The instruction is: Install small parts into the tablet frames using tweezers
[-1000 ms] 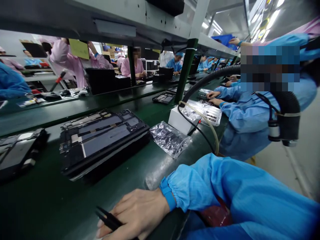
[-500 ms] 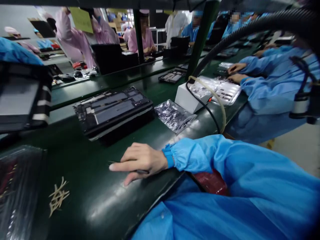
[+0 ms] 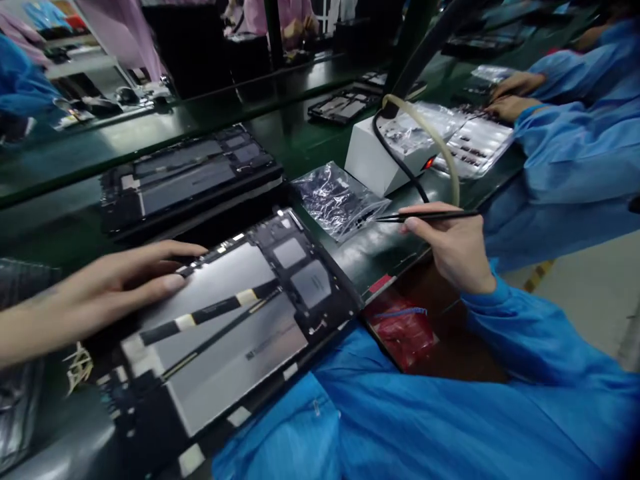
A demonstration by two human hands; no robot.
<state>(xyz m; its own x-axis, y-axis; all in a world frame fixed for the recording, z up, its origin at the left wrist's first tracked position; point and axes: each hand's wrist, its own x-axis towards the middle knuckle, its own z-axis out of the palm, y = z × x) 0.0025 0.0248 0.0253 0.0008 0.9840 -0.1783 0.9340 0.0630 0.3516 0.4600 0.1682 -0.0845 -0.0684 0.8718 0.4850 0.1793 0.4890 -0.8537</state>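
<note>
An opened tablet (image 3: 225,360), its inner side up with silver panels, dark cables and pale tape tabs showing, lies tilted in front of me at the bench edge. My left hand (image 3: 125,283) grips its upper left edge, thumb on top; the fingertips are partly hidden. In my right hand (image 3: 450,243) is a pair of black tweezers (image 3: 440,215), held between thumb and fingers. Their tips reach the open end of a clear plastic bag (image 3: 330,200), where small black parts lie. Whether the tips hold a part I cannot tell.
Behind the tablet sits a stack of similar opened tablets (image 3: 190,173). A white box (image 3: 375,160) with a red light and hoses stands right of the bag. Thin beige strips (image 3: 79,368) lie at left. A co-worker's hands (image 3: 515,97) work beside a parts tray (image 3: 475,150).
My left hand and an opened tablet have come in front of me. My right hand has moved right, from the bare bench to the bag, tweezers now pointing at it. The view has tilted down.
</note>
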